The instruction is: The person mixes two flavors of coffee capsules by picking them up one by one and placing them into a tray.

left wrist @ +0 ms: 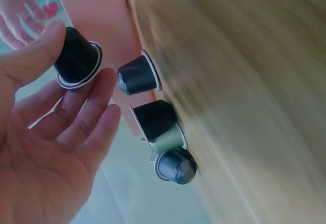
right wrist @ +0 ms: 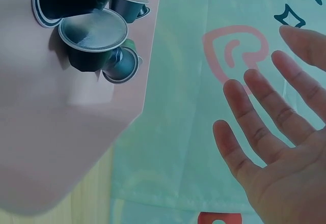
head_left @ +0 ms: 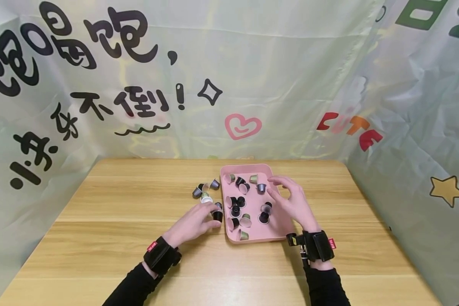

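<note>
My left hand [head_left: 191, 222] pinches a black coffee capsule [left wrist: 77, 58] between thumb and fingers, just left of the pink tray [head_left: 277, 223]. Beyond that hand, several loose capsules lie on the table, among them a dark blue-grey capsule [head_left: 214, 184] and a capsule with a green body [left wrist: 170, 140]. My right hand [head_left: 293, 205] hovers over the tray's right side, fingers spread and holding nothing. Near its fingertips in the head view is a blue-grey capsule [head_left: 261, 188]. Several black, green and dark capsules lie scattered in the tray, some upright and some tipped over.
The wooden table [head_left: 118, 221] carries the tray near its middle. A printed cloth backdrop [head_left: 290, 85] rises along the back and both sides. Black wrist straps with small cameras, such as the right strap [head_left: 318, 245], sit around both wrists.
</note>
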`<action>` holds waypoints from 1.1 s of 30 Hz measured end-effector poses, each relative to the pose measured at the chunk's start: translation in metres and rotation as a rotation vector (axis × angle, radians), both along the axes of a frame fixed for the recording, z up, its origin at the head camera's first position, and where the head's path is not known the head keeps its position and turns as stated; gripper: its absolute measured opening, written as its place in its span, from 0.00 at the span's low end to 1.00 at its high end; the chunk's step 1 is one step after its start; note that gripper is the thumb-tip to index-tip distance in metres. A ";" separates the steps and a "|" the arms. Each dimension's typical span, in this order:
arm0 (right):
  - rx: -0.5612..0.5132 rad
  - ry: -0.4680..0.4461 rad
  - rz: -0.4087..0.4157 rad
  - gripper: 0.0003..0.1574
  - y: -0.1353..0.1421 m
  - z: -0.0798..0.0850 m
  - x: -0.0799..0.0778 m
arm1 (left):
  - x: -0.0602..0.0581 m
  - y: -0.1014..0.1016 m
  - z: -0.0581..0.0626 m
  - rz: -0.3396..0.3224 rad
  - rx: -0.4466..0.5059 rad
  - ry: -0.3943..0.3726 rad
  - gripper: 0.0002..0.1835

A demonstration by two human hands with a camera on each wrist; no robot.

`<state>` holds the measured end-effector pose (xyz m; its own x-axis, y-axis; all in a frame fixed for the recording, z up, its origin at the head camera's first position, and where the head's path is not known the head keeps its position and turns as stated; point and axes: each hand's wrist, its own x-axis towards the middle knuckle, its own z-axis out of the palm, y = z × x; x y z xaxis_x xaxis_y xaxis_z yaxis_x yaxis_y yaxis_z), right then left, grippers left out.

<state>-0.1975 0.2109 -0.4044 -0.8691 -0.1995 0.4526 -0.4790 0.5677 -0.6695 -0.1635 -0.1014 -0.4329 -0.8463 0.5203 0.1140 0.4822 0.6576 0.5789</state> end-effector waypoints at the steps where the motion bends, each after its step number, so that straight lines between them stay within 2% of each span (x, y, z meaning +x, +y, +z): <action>1: 0.000 0.001 0.000 0.21 0.000 0.000 0.000 | 0.000 0.001 0.001 -0.002 0.017 -0.004 0.23; 7: 0.000 0.000 -0.001 0.21 0.000 0.000 0.000 | -0.005 0.006 0.004 -0.014 0.100 0.003 0.20; 14: 0.004 -0.011 -0.009 0.21 0.000 0.001 0.001 | -0.011 0.017 0.008 -0.003 0.196 -0.041 0.16; 20: 0.005 -0.009 -0.011 0.21 0.001 0.001 0.001 | -0.013 0.029 0.012 0.006 0.178 -0.014 0.17; 29: 0.001 -0.008 -0.009 0.21 0.001 0.000 0.001 | -0.024 0.049 0.010 -0.026 0.174 0.007 0.07; 33: 0.004 -0.011 -0.009 0.21 0.001 0.000 0.001 | -0.025 0.055 0.009 -0.004 0.201 -0.011 0.11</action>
<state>-0.1968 0.2123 -0.4041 -0.8759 -0.1929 0.4423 -0.4662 0.5746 -0.6727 -0.1882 -0.0468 -0.4242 -0.8462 0.4912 0.2065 0.4773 0.5266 0.7034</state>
